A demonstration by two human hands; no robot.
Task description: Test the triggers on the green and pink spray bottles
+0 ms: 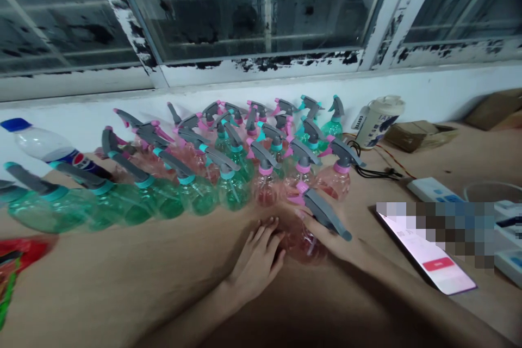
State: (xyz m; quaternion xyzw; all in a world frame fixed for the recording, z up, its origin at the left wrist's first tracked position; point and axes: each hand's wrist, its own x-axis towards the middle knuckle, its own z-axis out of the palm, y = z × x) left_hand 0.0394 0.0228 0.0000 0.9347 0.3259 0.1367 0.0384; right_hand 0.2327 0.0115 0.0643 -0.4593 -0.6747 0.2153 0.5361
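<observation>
Apparently steadying pink spray bottle (324,210), lower centre, with right hand (323,232) closed around neck and left hand (261,255) loosely spread alongside.

Left edge of frame: clear plastic bottle (43,144), dark-blue label (95,170) with the round red, white and blue Pepsi emblem (79,160). Upper right: pale cup (373,136); "COFFEE" runs sideways at its left side; dark capitals on its front begin "IA", third letter uncertain. Lower right: phone (457,280), lit screen; lettering on its red button (438,264) too blurred to read, upper screen partly pixelated.
</observation>
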